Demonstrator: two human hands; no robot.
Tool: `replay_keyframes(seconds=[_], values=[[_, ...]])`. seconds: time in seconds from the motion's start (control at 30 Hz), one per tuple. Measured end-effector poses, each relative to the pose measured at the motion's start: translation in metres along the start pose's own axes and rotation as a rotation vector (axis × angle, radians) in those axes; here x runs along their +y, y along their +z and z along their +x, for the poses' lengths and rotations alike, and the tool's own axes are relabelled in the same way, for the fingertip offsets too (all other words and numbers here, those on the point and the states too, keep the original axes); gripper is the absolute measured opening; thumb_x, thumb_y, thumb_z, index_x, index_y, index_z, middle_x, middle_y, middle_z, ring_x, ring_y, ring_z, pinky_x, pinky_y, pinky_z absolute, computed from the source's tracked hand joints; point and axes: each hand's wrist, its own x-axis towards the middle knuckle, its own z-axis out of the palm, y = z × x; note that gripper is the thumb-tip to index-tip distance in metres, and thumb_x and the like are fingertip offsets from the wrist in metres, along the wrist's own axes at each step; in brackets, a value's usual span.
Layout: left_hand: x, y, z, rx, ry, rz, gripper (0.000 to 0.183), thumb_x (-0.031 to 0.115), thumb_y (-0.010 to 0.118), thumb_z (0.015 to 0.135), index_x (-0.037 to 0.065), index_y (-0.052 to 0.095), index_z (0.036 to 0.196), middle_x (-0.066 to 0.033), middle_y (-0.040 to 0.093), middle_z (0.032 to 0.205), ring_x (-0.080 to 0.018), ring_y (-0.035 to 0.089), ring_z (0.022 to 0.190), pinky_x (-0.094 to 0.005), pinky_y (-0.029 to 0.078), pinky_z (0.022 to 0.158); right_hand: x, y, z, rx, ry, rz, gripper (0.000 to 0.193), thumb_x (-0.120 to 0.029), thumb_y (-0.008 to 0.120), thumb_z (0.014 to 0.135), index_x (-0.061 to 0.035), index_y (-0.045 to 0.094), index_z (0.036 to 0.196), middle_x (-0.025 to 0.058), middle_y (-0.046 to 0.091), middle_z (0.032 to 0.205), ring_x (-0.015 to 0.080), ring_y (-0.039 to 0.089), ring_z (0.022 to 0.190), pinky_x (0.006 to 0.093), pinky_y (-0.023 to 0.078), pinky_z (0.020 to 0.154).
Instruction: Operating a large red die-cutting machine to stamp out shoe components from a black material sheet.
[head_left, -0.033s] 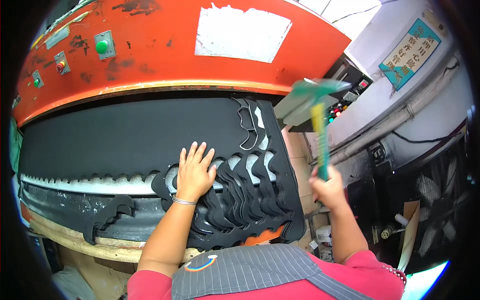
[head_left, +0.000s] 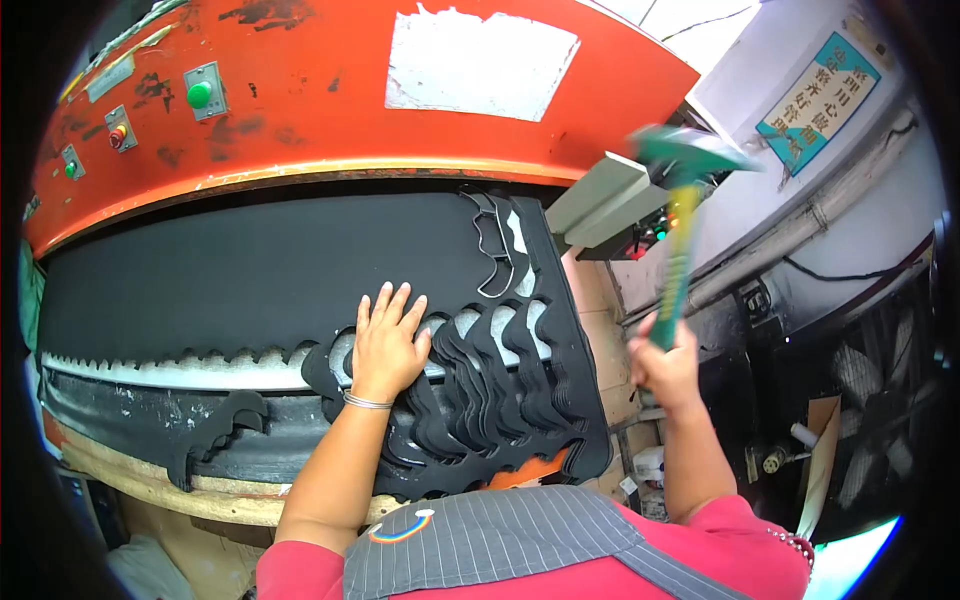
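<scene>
Hands: two. Left hand [head_left: 385, 345], one, centre of frame; right hand [head_left: 665, 365], one, right of centre.

Hammer [head_left: 680, 210]: one, green head and handle, upper right.

Bracelet [head_left: 367, 402]: one, thin, on the left wrist.

Black sheet [head_left: 250, 270]: one, wide, centre left.

Metal cutting die [head_left: 497, 245]: one, wavy outline, upper centre.

Wavy cut-out slots [head_left: 500, 370] in the sheet: about five or six in a row, centre; exact count unclear where they overlap.

Loose black cut piece [head_left: 215, 425]: one, lower left.

Orange press head [head_left: 300, 110]: one, across the top.

Green round buttons: two, upper left [head_left: 200, 95] and far left [head_left: 71, 169].

Red button [head_left: 118, 134]: one, upper left.

White patch [head_left: 480, 60]: one, top centre.

Wall sign [head_left: 818, 95]: one, upper right.
</scene>
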Motion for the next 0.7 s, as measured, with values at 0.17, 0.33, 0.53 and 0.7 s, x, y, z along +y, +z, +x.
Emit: replay_keyframes(seconds=[0.17,0.33,0.53,0.7], values=[[-0.003,0.003,0.002,0.008,-0.006,-0.037,0.044,0.025,0.063,0.081,0.011,0.061,0.123,-0.0124,0.05,0.137,-0.0312,0.038,0.133,-0.0511,0.023,0.111,0.026,0.01,0.011,0.08,-0.334,0.184,0.01,0.005,0.052,0.084,-0.0037,0.049,0.088,0.0033,0.048,0.058,0.01,0.047,0.044,0.0277,0.042,0.042],[0.0,-0.001,0.004,0.016,0.02,-0.048,0.044,0.026,0.063,0.08,0.011,0.06,0.122,-0.013,0.05,0.136,-0.0322,0.038,0.132,-0.0522,0.023,0.111,0.096,0.017,-0.02,-0.227,0.317,-0.36,0.013,-0.011,0.065,0.077,-0.0067,0.055,0.084,0.0,0.053,0.06,0.0104,0.049,0.042,0.0283,0.04,0.04],[-0.005,0.003,-0.002,0.007,0.004,-0.03,0.044,0.027,0.064,0.08,0.012,0.061,0.121,-0.0133,0.051,0.135,-0.0322,0.039,0.132,-0.0521,0.023,0.111,0.052,0.006,0.02,-0.322,0.325,-0.455,0.015,-0.014,0.067,0.076,-0.0077,0.056,0.085,-0.0007,0.053,0.059,0.0093,0.049,0.043,0.0278,0.04,0.04],[-0.006,0.002,-0.008,0.035,-0.008,-0.017,0.045,0.027,0.065,0.079,0.013,0.062,0.121,-0.013,0.051,0.135,-0.0321,0.04,0.132,-0.0505,0.023,0.111,-0.076,0.039,0.089,-0.256,-0.115,0.095,0.017,-0.009,0.065,0.077,-0.007,0.051,0.087,0.0007,0.051,0.056,0.011,0.05,0.04,0.0258,0.041,0.037]])
